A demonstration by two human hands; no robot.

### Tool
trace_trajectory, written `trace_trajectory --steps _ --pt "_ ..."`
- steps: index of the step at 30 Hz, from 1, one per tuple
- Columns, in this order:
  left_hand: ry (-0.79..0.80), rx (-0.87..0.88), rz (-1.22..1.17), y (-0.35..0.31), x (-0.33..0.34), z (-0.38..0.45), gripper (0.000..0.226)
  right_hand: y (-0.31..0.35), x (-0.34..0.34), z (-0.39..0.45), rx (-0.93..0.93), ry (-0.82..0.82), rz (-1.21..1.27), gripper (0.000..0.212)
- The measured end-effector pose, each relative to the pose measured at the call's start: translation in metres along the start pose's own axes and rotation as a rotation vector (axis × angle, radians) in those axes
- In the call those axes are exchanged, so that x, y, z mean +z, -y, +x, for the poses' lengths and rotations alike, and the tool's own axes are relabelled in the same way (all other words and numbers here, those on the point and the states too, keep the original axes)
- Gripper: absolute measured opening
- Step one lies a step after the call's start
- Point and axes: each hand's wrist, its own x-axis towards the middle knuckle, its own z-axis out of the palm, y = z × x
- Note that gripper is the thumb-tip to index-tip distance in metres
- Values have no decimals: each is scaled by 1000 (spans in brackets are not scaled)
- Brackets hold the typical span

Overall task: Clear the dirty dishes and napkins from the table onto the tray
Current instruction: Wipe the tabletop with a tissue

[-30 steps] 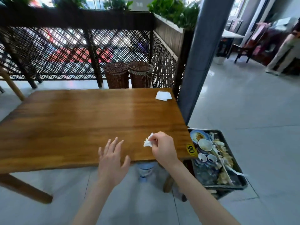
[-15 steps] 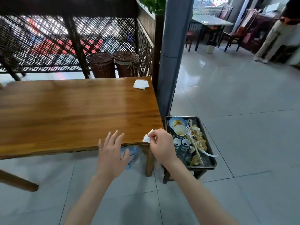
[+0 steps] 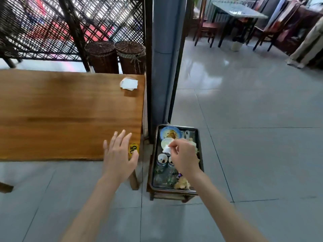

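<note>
Napkin (image 3: 166, 149), crumpled, is pinched between thumb and fingertips of my right hand (image 3: 183, 158), held over the tray (image 3: 201, 159) just above the white bowl (image 3: 165, 142). Left hand (image 3: 118, 154) is empty, fingers spread and relaxed, hovering over the near corner of the table (image 3: 70, 116) by the yellow number sticker (image 3: 133, 148). Step in hand looks like the drop. I'd release low rather than from height, since light paper can drift off a tray this crowded. Best target is probably the white bowl or the gap beside the blue plate (image 3: 170, 133), not onto the two small cups (image 3: 161, 158), which look easy to tip. Just part the fingers, no flick. Tray sits on a low stand (image 3: 167, 195) beside the table leg, so keep the wrist clear of the rim on the way out. One more folded napkin (image 3: 129, 84) is at the far right corner of the table, near the grey pillar (image 3: 166, 67); that's likely next, and the left hand is closer.
</note>
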Motion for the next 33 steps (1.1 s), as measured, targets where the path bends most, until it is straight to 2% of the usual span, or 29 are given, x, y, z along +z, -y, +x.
trace_trajectory --steps 10,21,28,33 --pt "52 56 0 -59 103 78 61 -114 12 62 150 78 -66 11" --pt "129 102 14 -72 248 151 63 -259 82 98 378 145 -113 13" --pt "152 72 51 -62 329 178 69 -331 133 108 365 213 -149 14" --pt "172 61 53 -57 358 181 68 -358 156 114 356 226 -160 11"
